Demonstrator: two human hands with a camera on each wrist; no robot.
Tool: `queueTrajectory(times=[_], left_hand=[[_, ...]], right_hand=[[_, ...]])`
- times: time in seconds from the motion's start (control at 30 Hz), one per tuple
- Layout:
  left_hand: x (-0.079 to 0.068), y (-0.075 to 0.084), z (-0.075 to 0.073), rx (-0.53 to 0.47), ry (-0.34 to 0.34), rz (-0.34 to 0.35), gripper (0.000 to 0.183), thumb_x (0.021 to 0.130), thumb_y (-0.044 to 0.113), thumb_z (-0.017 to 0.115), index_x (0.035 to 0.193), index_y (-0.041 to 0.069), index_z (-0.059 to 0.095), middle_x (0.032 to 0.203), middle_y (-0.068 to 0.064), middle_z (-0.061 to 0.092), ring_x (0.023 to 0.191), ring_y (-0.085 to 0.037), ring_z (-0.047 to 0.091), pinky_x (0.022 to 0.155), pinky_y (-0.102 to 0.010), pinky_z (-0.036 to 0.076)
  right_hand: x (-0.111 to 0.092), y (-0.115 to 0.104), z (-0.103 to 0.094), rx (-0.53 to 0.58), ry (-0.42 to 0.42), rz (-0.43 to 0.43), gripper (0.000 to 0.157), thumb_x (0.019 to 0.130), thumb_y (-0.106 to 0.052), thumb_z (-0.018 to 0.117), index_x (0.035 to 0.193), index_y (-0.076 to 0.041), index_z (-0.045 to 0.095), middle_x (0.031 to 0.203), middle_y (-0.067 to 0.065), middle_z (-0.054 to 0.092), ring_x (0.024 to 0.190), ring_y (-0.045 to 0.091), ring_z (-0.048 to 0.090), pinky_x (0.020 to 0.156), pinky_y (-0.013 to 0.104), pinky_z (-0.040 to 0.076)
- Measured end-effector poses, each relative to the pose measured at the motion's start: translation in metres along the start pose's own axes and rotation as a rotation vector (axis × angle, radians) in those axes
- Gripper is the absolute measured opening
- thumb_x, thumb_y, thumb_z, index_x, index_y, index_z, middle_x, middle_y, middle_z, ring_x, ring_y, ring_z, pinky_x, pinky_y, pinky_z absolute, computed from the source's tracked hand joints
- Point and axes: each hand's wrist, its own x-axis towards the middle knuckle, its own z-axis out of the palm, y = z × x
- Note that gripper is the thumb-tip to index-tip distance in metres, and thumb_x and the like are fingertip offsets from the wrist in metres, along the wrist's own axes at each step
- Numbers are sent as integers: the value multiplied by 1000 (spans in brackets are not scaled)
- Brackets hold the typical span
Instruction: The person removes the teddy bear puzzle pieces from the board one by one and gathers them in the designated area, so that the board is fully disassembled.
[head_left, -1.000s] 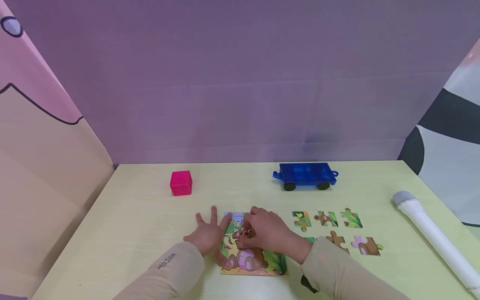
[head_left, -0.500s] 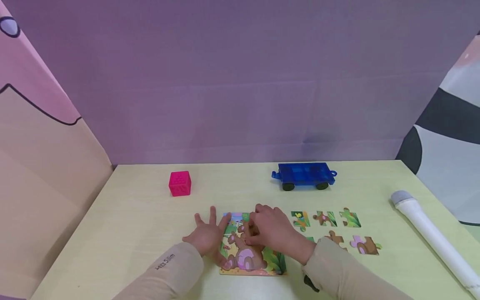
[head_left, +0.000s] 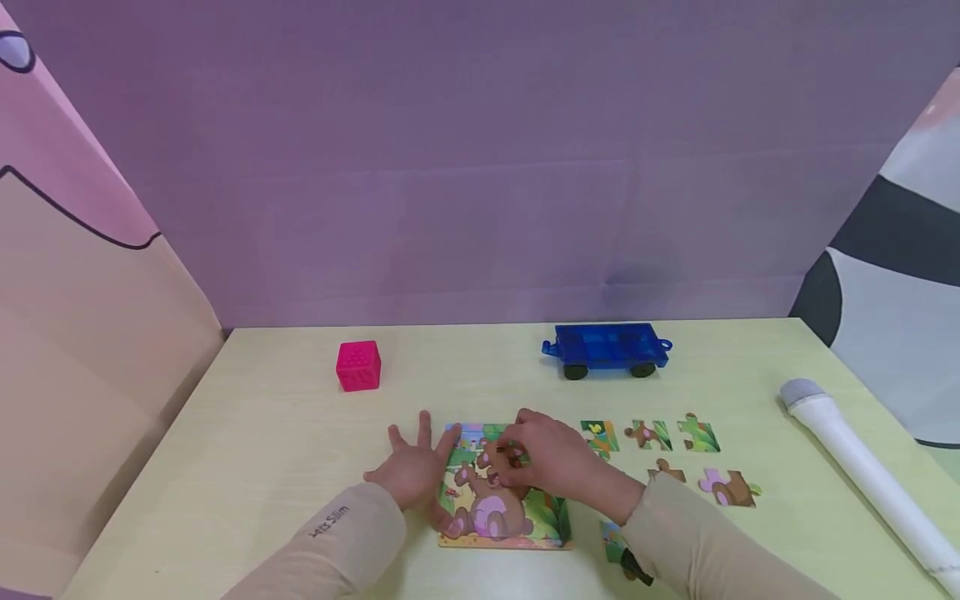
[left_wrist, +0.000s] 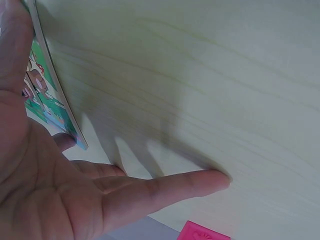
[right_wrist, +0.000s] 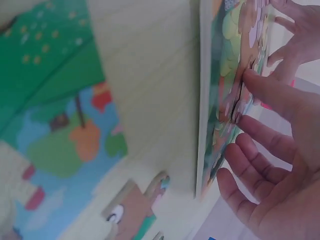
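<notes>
A jigsaw board point(head_left: 491, 521) with a brown bear picture lies flat on the table, with pieces fitted in its left and lower parts. My left hand point(head_left: 411, 475) lies along its left edge, fingers spread, the thumb and a finger touching the board. Over the upper right of the board, my right hand point(head_left: 551, 458) pinches a brown puzzle piece point(head_left: 516, 455) between thumb and index finger. In the right wrist view, a dark gap shows by the fingertips point(right_wrist: 250, 77). The right hand hides part of the board and most of that piece.
Several loose pieces lie right of the board, among them a purple-and-brown one point(head_left: 731, 487). Another piece point(head_left: 613, 542) is partly under the right sleeve. A pink cube point(head_left: 358, 365) and blue toy wagon point(head_left: 609, 347) stand behind; a white microphone point(head_left: 862, 467) lies at the right.
My right hand has shifted a little to the right across the board, uncovering more of the bear picture. The left hand has stayed in place at the board's edge.
</notes>
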Motion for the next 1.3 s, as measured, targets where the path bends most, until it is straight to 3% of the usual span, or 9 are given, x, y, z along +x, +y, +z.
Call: queueTrajectory(times=[0.23,0.53,0.7,1.0,1.2,1.3], left_hand=[[0,0,-1,-44,-1,-4,119,62,37,98,160,24,30,168,-19,11,147,-58,14,85,-81,42],[0,-1,0,-42,1,1,122,61,34,99,160,23,29,168,-20,10,147,-59,12,85,-82,41],[-1,-1,0,-41,-2,9,123,61,34,99,160,22,28,168,-21,9,146,-60,12,84,-83,41],[0,-3,0,-48,-8,12,121,62,34,99,160,21,29,168,-22,9,146,-61,12,83,-83,41],[1,-2,0,-39,-12,12,122,62,34,99,160,21,28,167,-22,9,146,-61,12,83,-83,41],[1,-2,0,-41,-12,12,122,61,33,99,160,21,28,168,-22,9,146,-61,11,84,-83,41]], right_hand=[[-6,8,-6,14,0,-52,19,80,-24,85,96,-17,77,84,-6,51,72,10,46,60,26,43],[-26,22,-19,31,-19,-87,28,83,-30,86,106,-18,76,95,-7,56,75,8,50,65,28,48],[-41,30,-28,38,-20,-48,29,83,-33,85,108,-20,75,100,-7,60,80,10,57,67,29,51],[-67,49,-39,5,15,-25,31,83,-44,83,109,-30,73,102,-11,60,81,7,56,69,34,50],[-87,59,-49,-2,15,-3,33,84,-48,81,111,-31,72,104,-9,60,82,9,55,65,27,50],[-97,65,-54,-31,23,18,35,83,-48,82,111,-30,73,110,-5,63,90,15,62,67,29,53]])
